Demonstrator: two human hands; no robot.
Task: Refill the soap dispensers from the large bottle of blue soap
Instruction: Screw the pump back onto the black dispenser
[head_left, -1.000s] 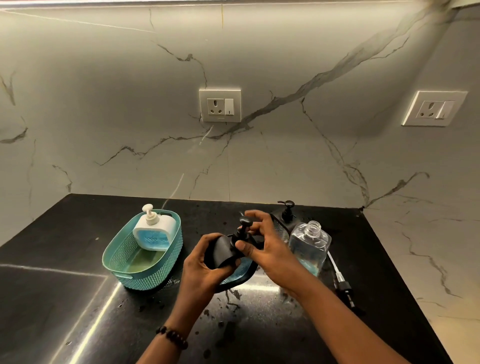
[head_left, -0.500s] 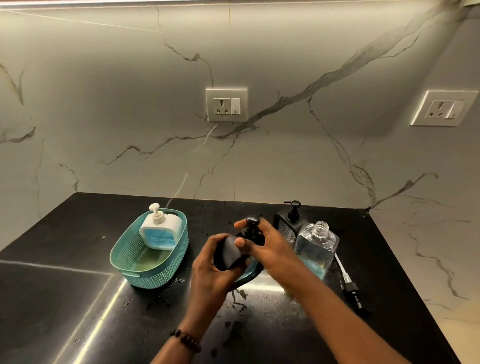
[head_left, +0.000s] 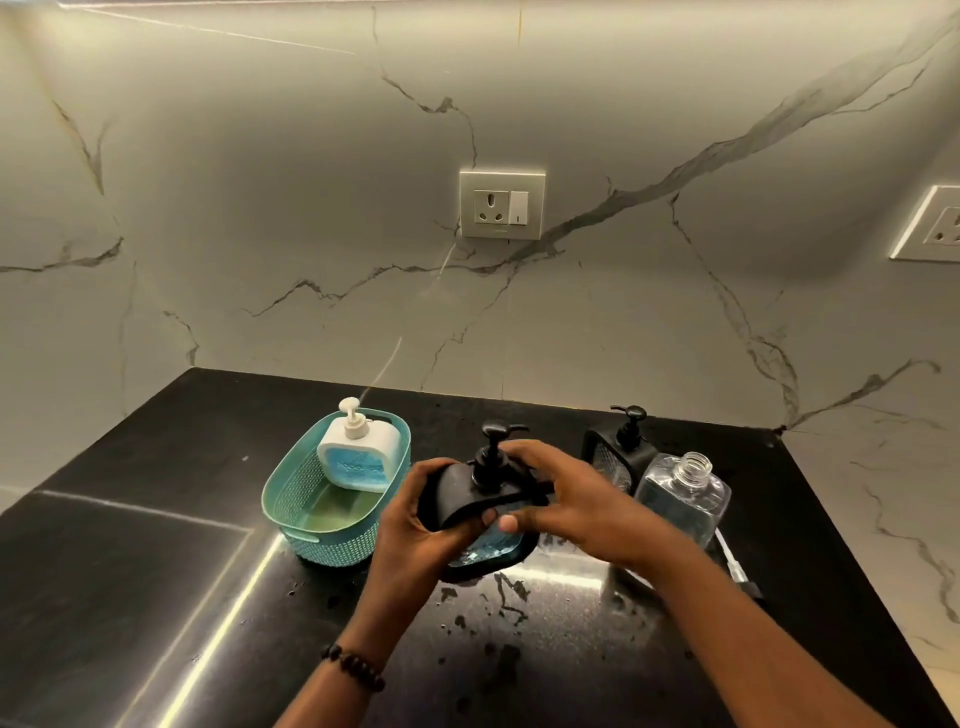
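Gripping the black dispenser (head_left: 470, 499) together, the right hand (head_left: 563, 501) has left its pump for the left hand (head_left: 415, 525).

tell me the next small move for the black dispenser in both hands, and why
Probably set the black dispenser down upright on the counter and let go. Both the left hand and the right hand grip it, its pump looks seated and blue soap shows inside, while the clear bottle beside it stands open with its pump lying on the counter.
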